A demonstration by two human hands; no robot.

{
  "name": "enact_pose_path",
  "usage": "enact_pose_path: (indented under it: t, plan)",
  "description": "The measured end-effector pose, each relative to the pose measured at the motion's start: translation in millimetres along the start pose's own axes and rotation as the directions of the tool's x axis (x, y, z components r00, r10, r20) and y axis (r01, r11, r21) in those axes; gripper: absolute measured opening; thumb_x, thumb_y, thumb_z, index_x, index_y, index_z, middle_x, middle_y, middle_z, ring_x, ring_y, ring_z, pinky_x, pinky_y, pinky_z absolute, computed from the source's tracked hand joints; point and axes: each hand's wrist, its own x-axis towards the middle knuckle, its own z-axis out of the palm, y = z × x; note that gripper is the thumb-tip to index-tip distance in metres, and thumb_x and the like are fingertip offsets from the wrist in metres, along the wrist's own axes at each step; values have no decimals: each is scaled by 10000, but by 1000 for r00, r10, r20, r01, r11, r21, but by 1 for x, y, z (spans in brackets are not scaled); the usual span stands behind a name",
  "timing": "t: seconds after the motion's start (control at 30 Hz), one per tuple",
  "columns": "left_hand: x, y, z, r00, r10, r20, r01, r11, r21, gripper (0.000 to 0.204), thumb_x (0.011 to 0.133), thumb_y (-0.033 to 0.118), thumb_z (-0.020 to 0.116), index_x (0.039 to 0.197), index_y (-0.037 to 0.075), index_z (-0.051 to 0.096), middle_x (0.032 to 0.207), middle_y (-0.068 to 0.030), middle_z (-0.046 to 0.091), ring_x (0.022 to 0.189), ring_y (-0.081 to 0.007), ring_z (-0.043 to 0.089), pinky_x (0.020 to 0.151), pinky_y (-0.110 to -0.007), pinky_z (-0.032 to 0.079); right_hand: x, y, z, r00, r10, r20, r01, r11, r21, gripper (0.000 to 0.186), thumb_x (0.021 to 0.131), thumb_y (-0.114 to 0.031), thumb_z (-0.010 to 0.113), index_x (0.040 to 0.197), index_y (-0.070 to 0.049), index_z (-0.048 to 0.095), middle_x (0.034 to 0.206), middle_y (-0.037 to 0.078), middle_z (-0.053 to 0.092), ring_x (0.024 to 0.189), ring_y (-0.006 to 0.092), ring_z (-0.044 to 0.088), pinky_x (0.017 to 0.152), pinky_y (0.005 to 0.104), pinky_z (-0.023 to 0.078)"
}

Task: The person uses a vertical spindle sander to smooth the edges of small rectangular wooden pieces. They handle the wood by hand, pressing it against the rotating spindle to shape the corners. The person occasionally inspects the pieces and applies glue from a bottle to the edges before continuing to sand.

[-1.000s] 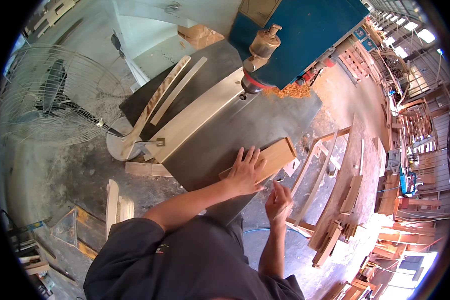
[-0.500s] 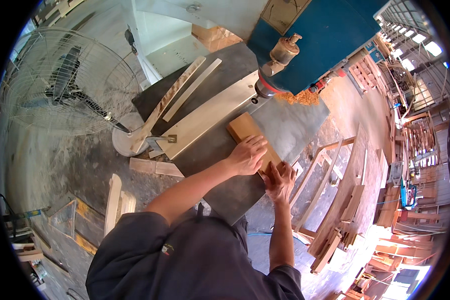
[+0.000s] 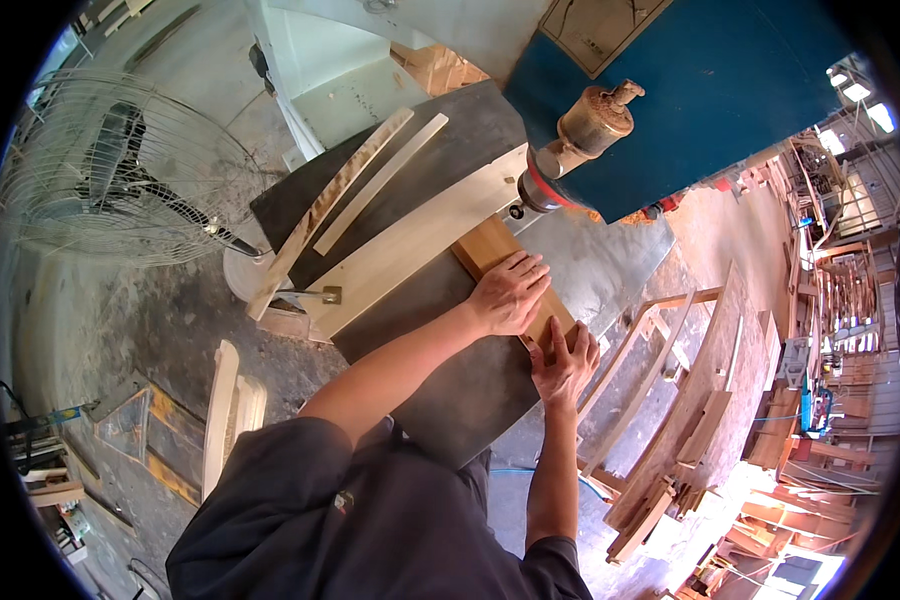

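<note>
A brown wooden board [image 3: 487, 244] lies flat on the dark metal machine table [image 3: 460, 405]. Its far end meets the pale wooden fence [image 3: 410, 248], or nearly so. My left hand [image 3: 511, 293] bends its fingers over the top of the board about midway along. At the near end, my right hand [image 3: 565, 362] grips the board, thumb at the side and fingers over the edge. Just beyond the board, to the right, is the machine's spindle head [image 3: 540, 188] with a red ring. Any cutter below it is hard to make out.
Two thin wood strips [image 3: 380, 185] lie behind the fence, which a metal clamp [image 3: 330, 295] holds. A caged fan [image 3: 120, 170] stands at left. The blue machine body [image 3: 710, 90] looms at the upper right. Wooden frames and offcuts [image 3: 705, 430] lie at right.
My hands have slid the board a little way toward the fence, closing the gap at its far end. The whole view has also shifted slightly.
</note>
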Motion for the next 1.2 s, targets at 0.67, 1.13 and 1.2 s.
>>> enact_pose_path:
  t: [0.67,1.13,1.2]
  plan:
    - [30,-19,35,995,-17,100,14,999,29,347,887,281,692,1124,28,687,1200,-137,677,1231,-293,602,1187,-446,403,27,35,19,1000,-11,7,12,1000,-14,602,860,-570,798,1374,-257,766,1439,225,614,1293,439,560,1134,557,414]
    - [36,-19,36,983,-42,181,36,999,33,370,916,288,674,1182,32,678,1253,-144,669,1283,-297,587,1210,-460,385,32,41,22,1000,1,14,-1,1000,-9,618,815,-509,842,1374,-257,764,1440,238,612,1301,449,567,1136,560,419]
    - [38,-18,35,982,-48,183,42,998,36,371,916,291,675,1183,32,678,1257,-145,669,1284,-297,586,1208,-458,386,31,42,22,1000,3,18,-3,1000,-14,617,814,-509,841,1373,-258,765,1441,239,613,1300,450,568,1138,560,417]
